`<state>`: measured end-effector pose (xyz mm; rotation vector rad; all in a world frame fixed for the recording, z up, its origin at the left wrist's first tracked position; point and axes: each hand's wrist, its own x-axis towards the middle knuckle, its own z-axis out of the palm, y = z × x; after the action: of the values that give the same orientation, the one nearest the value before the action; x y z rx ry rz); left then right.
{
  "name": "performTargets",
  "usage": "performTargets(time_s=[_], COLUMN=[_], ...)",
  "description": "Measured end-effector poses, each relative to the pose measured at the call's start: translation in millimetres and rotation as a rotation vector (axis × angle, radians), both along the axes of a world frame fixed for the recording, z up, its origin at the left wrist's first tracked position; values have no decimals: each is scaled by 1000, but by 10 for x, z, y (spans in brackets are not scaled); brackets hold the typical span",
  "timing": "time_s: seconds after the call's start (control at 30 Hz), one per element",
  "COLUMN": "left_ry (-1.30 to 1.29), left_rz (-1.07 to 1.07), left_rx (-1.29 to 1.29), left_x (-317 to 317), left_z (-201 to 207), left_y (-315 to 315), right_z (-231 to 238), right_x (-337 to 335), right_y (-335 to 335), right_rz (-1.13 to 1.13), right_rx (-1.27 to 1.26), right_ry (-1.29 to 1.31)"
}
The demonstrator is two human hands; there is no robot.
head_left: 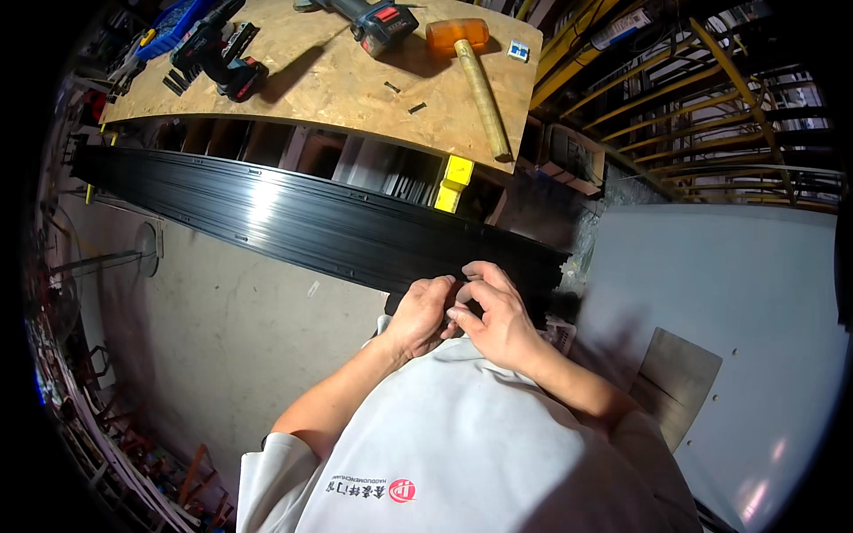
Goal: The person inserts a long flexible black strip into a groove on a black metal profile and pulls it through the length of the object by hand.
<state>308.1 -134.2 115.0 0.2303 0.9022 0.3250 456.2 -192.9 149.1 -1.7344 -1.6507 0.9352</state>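
My left hand (421, 318) and my right hand (499, 322) meet close to my body, at the near edge of the long black metal profiles (302, 218). The left fingers are closed, with the thumb pressed along the top. Beside them the right fingers curl inward, thumb and fingertips drawn together. Whatever lies between the fingertips is too small and too hidden to make out. The profiles lie side by side, running from the far left to just beyond my right hand.
Past the profiles stands a chipboard table (329, 98). On it lie a cordless drill (218, 62), another power tool (378, 25), an orange-headed mallet (480, 84) and two small screws (404, 96). A yellow block (454, 182) sits at its edge. A grey panel (711, 293) occupies the right.
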Motion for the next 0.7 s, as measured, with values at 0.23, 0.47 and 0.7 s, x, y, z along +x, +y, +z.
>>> performTargets(time_s=[0.23,0.47,0.7], left_ry=[-154,-191,-253], left_rz=[-81,47,-47], left_rx=[14,-135,-43], left_x=[15,-118,-301], left_z=[-20,-45,-157], left_y=[-87,-93,-187], right_z=[49,106,-16], right_x=[-29,-52,-124], right_y=[-130,-146,-212], right_rz=[2,-128,-314], right_rx=[-13,-153,-68], right_ry=[37,308,441])
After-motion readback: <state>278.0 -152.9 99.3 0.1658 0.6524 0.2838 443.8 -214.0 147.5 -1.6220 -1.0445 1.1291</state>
